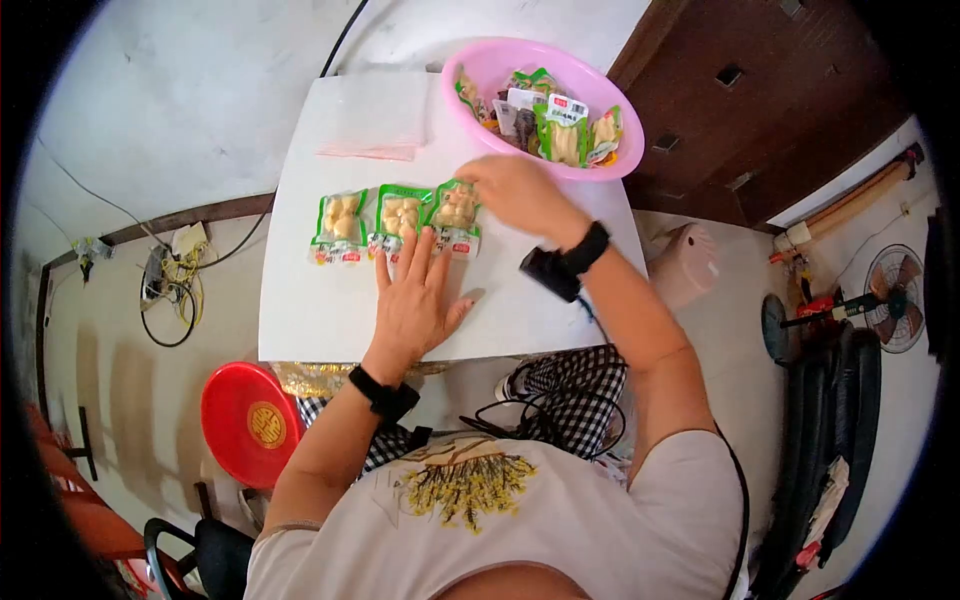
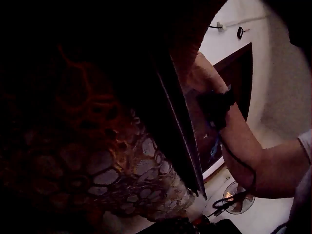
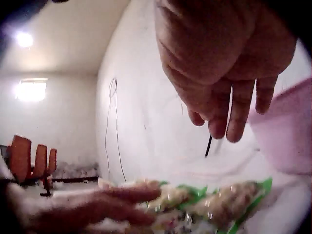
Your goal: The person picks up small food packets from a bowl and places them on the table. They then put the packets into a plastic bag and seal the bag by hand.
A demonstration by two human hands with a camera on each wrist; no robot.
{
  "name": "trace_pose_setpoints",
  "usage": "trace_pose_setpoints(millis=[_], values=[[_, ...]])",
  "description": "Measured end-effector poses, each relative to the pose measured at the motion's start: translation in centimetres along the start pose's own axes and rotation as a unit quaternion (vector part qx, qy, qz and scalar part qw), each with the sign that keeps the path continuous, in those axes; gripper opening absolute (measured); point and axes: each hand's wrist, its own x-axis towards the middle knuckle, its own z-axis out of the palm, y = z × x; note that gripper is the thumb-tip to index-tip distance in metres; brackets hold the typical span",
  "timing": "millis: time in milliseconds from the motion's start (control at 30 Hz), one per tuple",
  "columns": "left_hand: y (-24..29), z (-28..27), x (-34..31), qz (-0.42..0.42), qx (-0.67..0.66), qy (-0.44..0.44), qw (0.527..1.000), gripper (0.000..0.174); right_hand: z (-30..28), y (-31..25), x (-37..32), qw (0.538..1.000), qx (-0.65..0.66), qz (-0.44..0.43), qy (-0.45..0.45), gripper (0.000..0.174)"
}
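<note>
Three clear, green-edged food packets lie in a row on the white table: a left one (image 1: 341, 218), a middle one (image 1: 400, 212) and a right one (image 1: 457, 206). My left hand (image 1: 412, 305) lies flat with spread fingers, its fingertips on the lower parts of the middle and right packets. By the upper corner of the right packet is my right hand (image 1: 525, 200). The right wrist view shows that hand (image 3: 229, 68) with fingers extended downward above the packets (image 3: 229, 202), nothing visible in them. Dark cloth and table edge fill much of the left wrist view.
A pink basin (image 1: 630, 150) with several packets stands at the table's back right. Thin clear sheets (image 1: 370, 115) lie at the back left. Below the table's left side is a red basin (image 1: 225, 425). A black cable (image 1: 585, 305) hangs from the right wrist camera.
</note>
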Motion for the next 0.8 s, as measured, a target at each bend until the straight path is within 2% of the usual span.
trace_pose_setpoints(millis=[33, 100, 167, 233, 333, 367, 433, 533, 567, 667, 700, 800], values=[[0.0, 0.0, 0.1, -0.003, -0.004, -0.005, 1.000, 0.067, -1.9, 0.3, 0.7, 0.998, 0.026, 0.037, 0.036, 0.019], [0.1, -0.2, 0.2, -0.008, 0.005, -0.022, 1.000, 0.067, -6.1, 3.1, 2.7, 0.997, 0.017, 0.061, 0.037, 0.018], [0.1, -0.4, 0.3, -0.018, 0.002, -0.037, 0.999, 0.067, -8.7, 8.2, 5.1, 0.990, -0.053, 0.059, 0.118, 0.020], [0.1, -0.4, 0.6, -0.025, -0.006, -0.044, 0.999, 0.067, -10.9, 11.6, 7.0, 0.972, -0.085, 0.185, 0.119, 0.021], [0.0, -0.4, 0.7, -0.032, -0.013, -0.057, 0.998, 0.068, -10.6, 18.9, 9.4, 0.942, -0.230, 0.224, 0.096, 0.029], [0.0, -0.6, 0.8, -0.034, -0.009, -0.067, 0.997, 0.068, -10.1, 19.8, 9.9, 0.935, -0.259, 0.238, 0.047, 0.031], [-0.1, -0.6, 0.9, -0.037, -0.008, -0.076, 0.996, 0.068, -9.1, 21.6, 10.8, 0.910, -0.316, 0.265, -0.051, 0.035], [-0.3, -0.4, 1.0, -0.039, -0.018, -0.078, 0.996, 0.066, -8.2, 21.1, 11.7, 0.868, -0.241, 0.407, -0.150, 0.037], [-0.4, -0.4, 1.0, -0.038, -0.020, -0.079, 0.996, 0.065, -7.5, 22.5, 11.6, 0.865, -0.302, 0.382, -0.119, 0.037], [-0.4, -0.5, 0.9, -0.036, -0.025, -0.072, 0.996, 0.061, -7.7, 23.7, 11.6, 0.853, -0.342, 0.379, -0.111, 0.035], [-0.3, -0.6, 0.9, -0.034, -0.028, -0.067, 0.997, 0.059, -8.5, 22.6, 11.2, 0.852, -0.308, 0.406, -0.117, 0.031], [-0.3, -0.5, 0.9, -0.031, -0.042, -0.046, 0.998, 0.058, -10.6, 22.3, 10.0, 0.867, -0.272, 0.412, -0.063, 0.030]])
